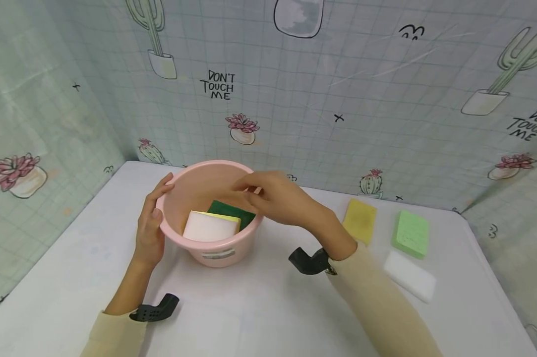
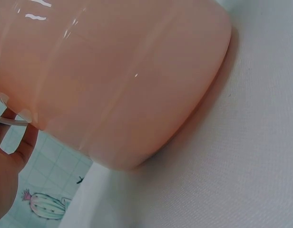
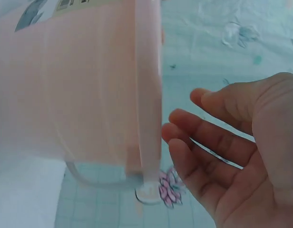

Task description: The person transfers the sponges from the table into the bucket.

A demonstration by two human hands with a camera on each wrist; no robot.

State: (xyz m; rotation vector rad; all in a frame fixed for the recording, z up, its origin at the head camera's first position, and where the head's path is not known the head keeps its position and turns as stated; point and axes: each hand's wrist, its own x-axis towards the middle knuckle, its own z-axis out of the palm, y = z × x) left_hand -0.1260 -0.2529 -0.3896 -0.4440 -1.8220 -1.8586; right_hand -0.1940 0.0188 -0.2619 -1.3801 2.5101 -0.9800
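A pink bucket (image 1: 219, 252) stands upright on the table, tilted toward me in the head view. Inside it lie a white sponge (image 1: 208, 227) with a yellow layer behind it and a dark green scouring pad (image 1: 232, 214). My left hand (image 1: 151, 230) holds the bucket's left rim; its fingers also show by the wire handle (image 2: 13, 121) in the left wrist view. Over the right rim hangs my right hand (image 1: 277, 198), fingers loosely bent with nothing between them. The right wrist view shows that hand (image 3: 232, 156) apart from the rim.
To the right on the white table (image 1: 259, 307) lie a yellow sponge (image 1: 359, 221), a light green sponge (image 1: 411, 234) and a white sponge block (image 1: 410, 275). A patterned curtain (image 1: 295, 99) rises behind the table and along both sides.
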